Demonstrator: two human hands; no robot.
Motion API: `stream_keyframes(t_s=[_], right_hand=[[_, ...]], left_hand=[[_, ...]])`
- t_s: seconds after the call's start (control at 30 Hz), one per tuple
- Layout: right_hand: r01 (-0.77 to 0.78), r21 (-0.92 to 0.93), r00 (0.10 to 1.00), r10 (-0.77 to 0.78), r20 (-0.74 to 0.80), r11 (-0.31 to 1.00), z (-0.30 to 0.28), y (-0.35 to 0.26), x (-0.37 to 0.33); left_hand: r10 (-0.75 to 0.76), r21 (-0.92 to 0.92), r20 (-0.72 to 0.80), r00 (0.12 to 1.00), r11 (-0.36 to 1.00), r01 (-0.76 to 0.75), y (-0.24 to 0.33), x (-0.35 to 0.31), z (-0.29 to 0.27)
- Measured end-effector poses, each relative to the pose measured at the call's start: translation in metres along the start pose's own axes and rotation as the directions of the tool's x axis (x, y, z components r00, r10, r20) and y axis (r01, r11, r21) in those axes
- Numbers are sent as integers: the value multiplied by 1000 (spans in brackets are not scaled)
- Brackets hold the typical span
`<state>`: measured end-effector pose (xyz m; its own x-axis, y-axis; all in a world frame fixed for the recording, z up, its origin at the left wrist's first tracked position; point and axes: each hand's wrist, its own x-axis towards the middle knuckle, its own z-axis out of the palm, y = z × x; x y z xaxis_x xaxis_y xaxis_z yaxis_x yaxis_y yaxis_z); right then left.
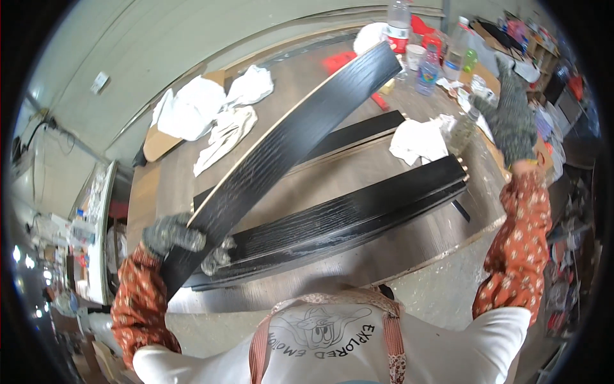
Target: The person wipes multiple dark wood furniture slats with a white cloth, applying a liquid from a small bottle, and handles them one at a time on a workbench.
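My left hand, in a grey knit glove, grips the lower end of a long black wood-grain board. The board is held tilted, its far end raised toward the back of the table, with a pale strip along one edge. Grey knit fingertips show at the board's other edge. Beneath it, several black boards lie stacked at the near side, and another black board lies behind them. My right hand, also gloved, is stretched out over the table's right side, fingers extended, beside a clear bottle.
White cloths lie on cardboard at the back left; another white cloth is right of centre. Bottles and a white cup crowd the far right of the wooden table. Clutter lines the right side.
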<state>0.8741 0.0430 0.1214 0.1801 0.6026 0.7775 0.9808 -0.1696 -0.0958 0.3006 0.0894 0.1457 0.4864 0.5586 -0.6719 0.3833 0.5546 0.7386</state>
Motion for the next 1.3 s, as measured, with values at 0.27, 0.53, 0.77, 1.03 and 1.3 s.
stream_keyframes(t_s=[0.27,0.53,0.77,1.03,1.3], right_hand=[[457,364,798,-554,235,812,18,-144,-50],[478,515,712,-657,247,711,25,-186,-65],[473,241,693,-527,492,847,21,-162,-44],[74,-7,401,-23,916,997,96,-41,11],[337,-6,266,-89,960,942,217,8,-21]], left_hand=[[89,67,-65,994,994,-85,40,24,-10],[150,472,-196,969,881,-40,38,49,-49],[165,175,-54,985,972,-154,7,57,-92],[82,180,186,979,977,-116,15,35,-15],[-51,124,35,998,991,46,12,18,15]])
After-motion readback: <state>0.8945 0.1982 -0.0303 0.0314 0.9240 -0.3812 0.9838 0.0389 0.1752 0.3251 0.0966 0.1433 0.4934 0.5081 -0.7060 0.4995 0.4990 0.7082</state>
